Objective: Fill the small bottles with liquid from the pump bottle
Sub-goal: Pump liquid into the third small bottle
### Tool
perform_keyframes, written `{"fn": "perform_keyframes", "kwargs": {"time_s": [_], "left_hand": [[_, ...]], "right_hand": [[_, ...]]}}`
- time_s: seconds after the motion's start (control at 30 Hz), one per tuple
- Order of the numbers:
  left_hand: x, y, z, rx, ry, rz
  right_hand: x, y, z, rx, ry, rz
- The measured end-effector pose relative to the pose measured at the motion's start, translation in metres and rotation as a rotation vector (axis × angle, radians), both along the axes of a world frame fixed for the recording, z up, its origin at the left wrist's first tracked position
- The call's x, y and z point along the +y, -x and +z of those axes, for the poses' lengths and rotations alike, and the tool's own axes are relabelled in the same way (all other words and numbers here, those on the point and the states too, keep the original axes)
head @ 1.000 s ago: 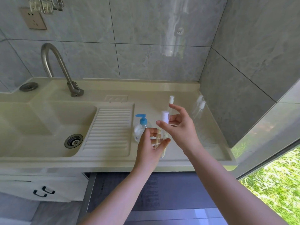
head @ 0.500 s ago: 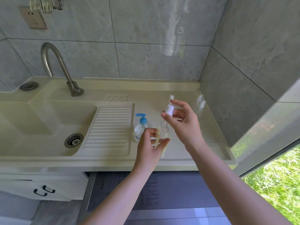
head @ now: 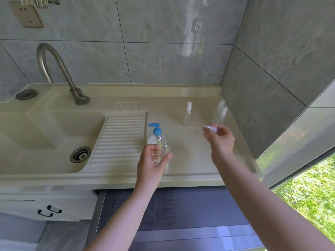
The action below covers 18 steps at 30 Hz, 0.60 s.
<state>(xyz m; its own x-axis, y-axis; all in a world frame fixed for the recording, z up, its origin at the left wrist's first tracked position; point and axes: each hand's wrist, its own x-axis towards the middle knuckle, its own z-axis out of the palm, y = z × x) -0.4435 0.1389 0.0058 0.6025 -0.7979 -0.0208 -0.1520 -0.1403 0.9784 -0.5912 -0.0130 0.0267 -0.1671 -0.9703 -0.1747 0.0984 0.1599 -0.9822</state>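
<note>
My left hand (head: 151, 161) grips a small clear bottle (head: 164, 148), held upright with its neck uncovered, above the counter's front part. Right behind it stands the pump bottle (head: 155, 134) with a blue pump head. My right hand (head: 220, 140) pinches the small white spray cap (head: 211, 128) out to the right, well apart from the bottle. Two more small clear bottles with white caps stand on the counter: one (head: 188, 114) at mid back, another (head: 221, 114) near the right wall.
The beige counter (head: 190, 156) joins a ribbed drainboard (head: 119, 140) and a sink basin with a drain (head: 80, 154) on the left. A steel tap (head: 59, 73) rises behind the basin. Tiled walls close the back and right. A drawer with black handles (head: 49, 211) sits below.
My right hand lifted the white spray cap off the small bottle and carried it away to the right. My left hand kept the bottle in place.
</note>
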Motion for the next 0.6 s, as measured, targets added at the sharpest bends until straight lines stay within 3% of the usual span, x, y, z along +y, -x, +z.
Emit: {"fn": "perform_keyframes", "kwargs": {"time_s": [0.17,0.6], "left_hand": [[0.006,-0.009,-0.011,0.044,0.008,0.029],[0.025,-0.019,-0.026,0.071,-0.028,0.089]], "right_hand": [[0.008,0.002,-0.056,0.308,-0.119,0.052],[0.002,-0.013,-0.122,0.700,0.016,0.230]]}}
